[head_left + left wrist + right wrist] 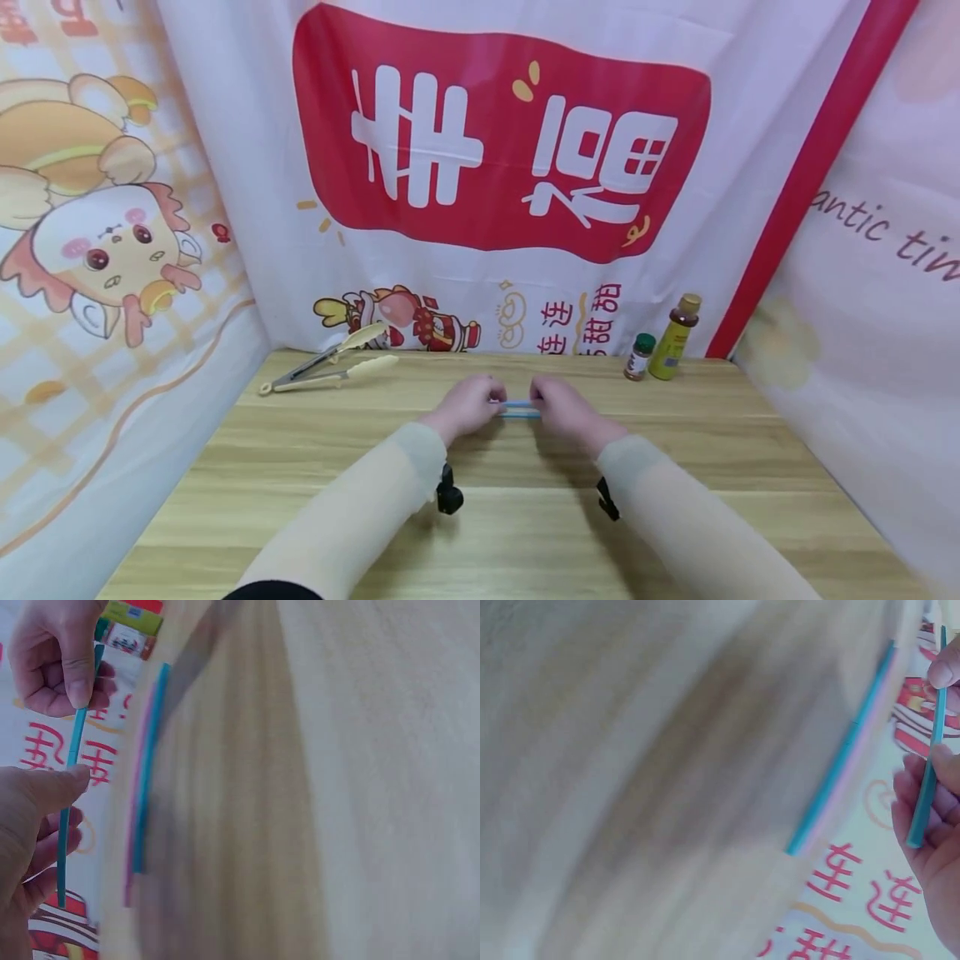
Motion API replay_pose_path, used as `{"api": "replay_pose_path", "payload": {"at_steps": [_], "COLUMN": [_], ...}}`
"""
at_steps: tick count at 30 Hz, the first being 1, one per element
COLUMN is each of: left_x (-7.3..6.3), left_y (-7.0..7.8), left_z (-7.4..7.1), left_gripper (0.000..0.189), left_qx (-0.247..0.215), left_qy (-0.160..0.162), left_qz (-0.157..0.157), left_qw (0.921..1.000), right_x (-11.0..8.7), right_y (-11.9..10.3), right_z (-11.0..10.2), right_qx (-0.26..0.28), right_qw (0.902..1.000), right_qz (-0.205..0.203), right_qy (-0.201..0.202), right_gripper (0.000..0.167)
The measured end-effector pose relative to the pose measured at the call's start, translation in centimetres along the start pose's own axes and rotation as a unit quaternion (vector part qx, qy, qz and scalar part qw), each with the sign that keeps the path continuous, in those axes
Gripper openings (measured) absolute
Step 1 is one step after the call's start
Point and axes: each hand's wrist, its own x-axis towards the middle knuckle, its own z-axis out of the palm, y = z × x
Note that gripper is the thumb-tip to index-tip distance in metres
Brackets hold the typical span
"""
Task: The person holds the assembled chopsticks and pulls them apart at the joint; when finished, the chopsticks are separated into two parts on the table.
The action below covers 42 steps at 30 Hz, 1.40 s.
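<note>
A thin teal drinking straw [77, 735] is held up off the table between both hands. My left hand [468, 406] pinches it with thumb and fingers toward one end. Toward the other end, my right hand [564, 410] pinches it the same way. In the left wrist view a second teal straw [152, 765] lies on the tabletop, with a pink straw [139, 769] right alongside it. The right wrist view shows that same teal straw [840, 757] below the hands. From the head view, the hands cover most of the straws.
Tongs [333, 364] with cream tips lie spread at the back left of the wooden table [517, 533]. At the back right stand a small green-capped jar [639, 360] and a taller sauce bottle [672, 346]. Printed cloth [510, 208] hangs behind the table and on both sides.
</note>
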Motion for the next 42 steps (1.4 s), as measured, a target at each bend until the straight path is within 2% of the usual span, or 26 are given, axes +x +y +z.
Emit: {"api": "replay_pose_path", "payload": {"at_steps": [2,5,8,11,13,17,24,31,42], "left_x": [-0.4,-1.1,-1.9,-2.7,-3.2,-4.3,-5.3,-5.8,-6.3], "left_y": [0.4,0.9,1.5,1.8,2.0,2.2,2.4,2.2,2.4], "left_z": [-1.2,-2.7,-3.8,-4.4,-4.5,-4.4,-4.3,-4.2,-4.6], "left_gripper": [0.007,0.01,0.009,0.007,0.007,0.007,0.011,0.016,0.014], "left_qx": [-0.016,-0.028,-0.012,0.016,0.037,0.051,0.029,0.029,0.012], "left_qy": [-0.01,-0.017,-0.021,-0.024,-0.02,-0.009,0.009,0.015,0.008], "left_qz": [0.001,0.011,0.034,0.066,0.086,0.102,0.129,0.15,0.14], "left_qw": [0.9998,0.9994,0.9991,0.9974,0.9954,0.9934,0.9912,0.9881,0.99], "right_x": [-0.1,-0.5,-1.2,-1.9,-2.3,-3.1,-4.2,-4.8,-4.8], "right_y": [-0.7,-1.7,-2.5,-2.9,-3.0,-3.0,-3.4,-3.9,-3.7], "right_z": [-0.9,-2.1,-3.0,-3.1,-2.8,-2.1,-1.8,-1.6,-1.7], "right_qx": [0.021,0.027,0.026,0.031,0.041,0.077,0.111,0.133,0.117], "right_qw": [0.9997,0.9986,0.9966,0.9953,0.9949,0.993,0.991,0.9893,0.9859], "right_qz": [-0.009,-0.045,-0.079,-0.092,-0.091,-0.089,-0.074,-0.06,-0.12], "right_qy": [-0.004,-0.006,-0.002,0.004,0.008,0.009,0.007,-0.011,0.004], "right_gripper": [0.009,0.004,0.006,0.005,0.005,0.004,0.011,0.011,0.013]}}
